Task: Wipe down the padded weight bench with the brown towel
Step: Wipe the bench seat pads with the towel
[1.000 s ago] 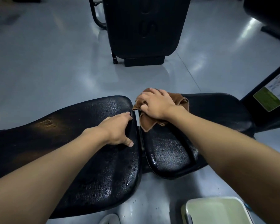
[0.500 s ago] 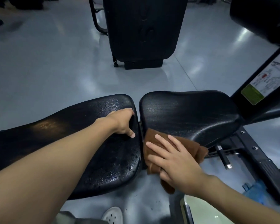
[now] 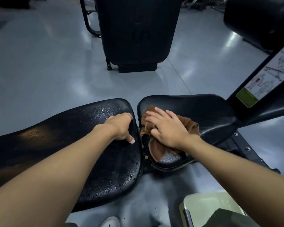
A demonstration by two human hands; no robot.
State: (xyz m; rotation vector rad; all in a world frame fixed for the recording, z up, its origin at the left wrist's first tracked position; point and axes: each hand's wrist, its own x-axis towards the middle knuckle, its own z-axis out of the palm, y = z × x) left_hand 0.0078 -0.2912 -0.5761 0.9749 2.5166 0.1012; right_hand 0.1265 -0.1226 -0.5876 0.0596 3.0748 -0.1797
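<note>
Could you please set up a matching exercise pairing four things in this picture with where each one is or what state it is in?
Things:
1. towel
2. left hand
3. long pad
4. label

States or places:
A. speckled with droplets
B. gripping the end of the long pad
C. pressed under the right hand on the seat pad
D. green, on the black frame at right

Pairs: 1-C, 2-B, 3-A, 4-D
</note>
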